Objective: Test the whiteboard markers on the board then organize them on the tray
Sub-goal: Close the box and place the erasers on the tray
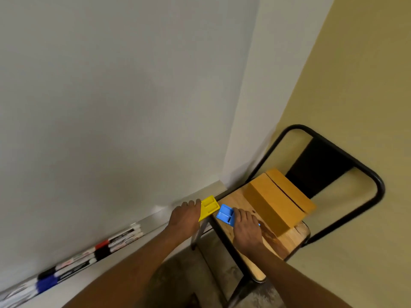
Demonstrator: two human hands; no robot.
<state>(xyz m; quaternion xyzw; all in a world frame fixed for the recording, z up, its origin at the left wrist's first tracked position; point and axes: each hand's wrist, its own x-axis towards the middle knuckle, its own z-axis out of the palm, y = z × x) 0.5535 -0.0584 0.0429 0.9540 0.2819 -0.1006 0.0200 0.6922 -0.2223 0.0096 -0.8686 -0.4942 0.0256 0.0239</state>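
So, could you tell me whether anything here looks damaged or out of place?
The wooden chair seat has a dark stain beside the box and looks cracked near it. The markers lie jumbled on the ledge.

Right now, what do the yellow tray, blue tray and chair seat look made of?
Yellow tray: likely moulded plastic; uniform bright colour, formed compartments.
Blue tray: same look, probably plastic.
Chair seat: wood; visible grain, dark blotch. Finish unclear through blur.

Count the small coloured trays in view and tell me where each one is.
2. The yellow tray is by the ledge's right end, gripped by the left hand. The blue tray lies on the chair seat under the right hand. Others may be hidden.
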